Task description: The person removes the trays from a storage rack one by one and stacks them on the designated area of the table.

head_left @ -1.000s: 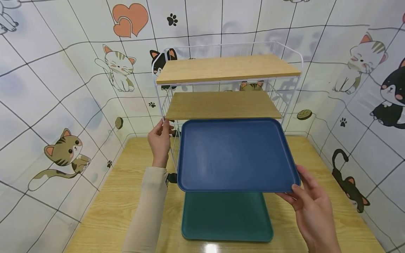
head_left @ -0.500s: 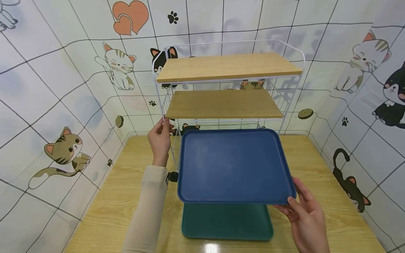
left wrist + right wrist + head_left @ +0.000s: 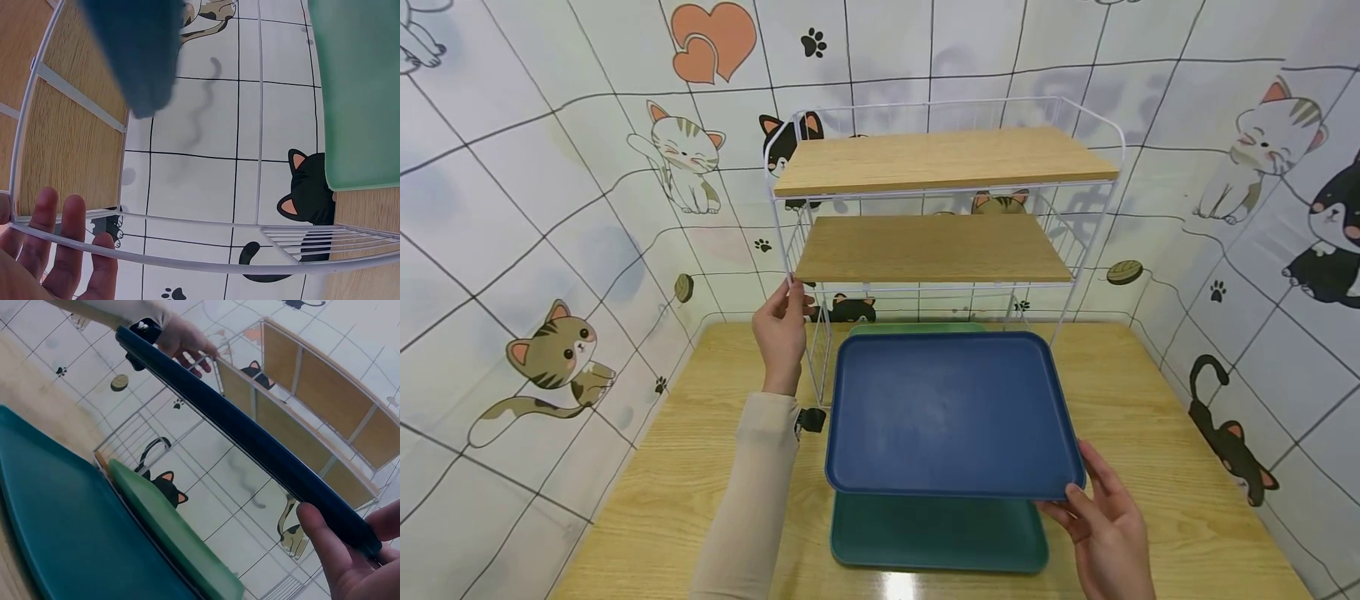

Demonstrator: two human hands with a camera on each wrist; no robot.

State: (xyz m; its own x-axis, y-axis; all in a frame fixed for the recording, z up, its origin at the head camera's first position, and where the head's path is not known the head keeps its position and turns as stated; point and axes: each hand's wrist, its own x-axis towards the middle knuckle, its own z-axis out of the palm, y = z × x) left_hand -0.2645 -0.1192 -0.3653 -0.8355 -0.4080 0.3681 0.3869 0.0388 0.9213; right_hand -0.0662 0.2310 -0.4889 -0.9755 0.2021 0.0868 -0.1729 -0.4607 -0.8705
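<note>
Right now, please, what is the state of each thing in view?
Blue tray: raised, held by one corner
Dark green tray: flat on the table, partly hidden from above
Light green tray: low, behind the dark green tray
White rack: standing upright
Upper shelf: level
Lower shelf: level
Left hand: gripping the white rack
Right hand: pinching the blue tray

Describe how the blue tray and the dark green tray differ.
The blue tray is held up by the right hand, while the dark green tray lies on the table. In the head view, nearly all of the blue tray's upper face shows, but the dark green tray is partly hidden behind it. Both show rounded corners and a raised rim.
</note>
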